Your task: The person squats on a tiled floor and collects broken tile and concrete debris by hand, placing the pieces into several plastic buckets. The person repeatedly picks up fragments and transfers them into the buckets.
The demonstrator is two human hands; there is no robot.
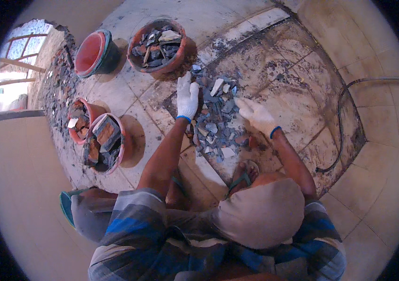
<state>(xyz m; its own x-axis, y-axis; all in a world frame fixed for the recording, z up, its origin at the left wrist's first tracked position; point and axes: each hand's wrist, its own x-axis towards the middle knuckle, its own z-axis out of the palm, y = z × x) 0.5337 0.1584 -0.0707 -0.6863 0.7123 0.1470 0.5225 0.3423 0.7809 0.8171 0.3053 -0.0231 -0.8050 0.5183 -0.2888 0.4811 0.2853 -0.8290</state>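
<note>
A heap of broken rubble [216, 126], grey shards mixed with white tile pieces, lies on the floor in front of me. At its left edge is my left hand [187, 98], in a white knit glove with a blue cuff. Its fingers stretch away from me, the thumb side toward the heap, and I see nothing in it. My right hand [257, 114], gloved the same way, reaches in from the right with fingers extended to the heap's edge. It also appears to hold nothing, though its palm is hidden.
Beyond my left hand stands a reddish bucket [176, 61] full of rubble. Stacked buckets [90, 52] are left of it. Two more buckets with brick chunks [108, 136] sit nearer, at left. A dark hose [340, 117] curves over the floor at right. Debris lines the wall opening.
</note>
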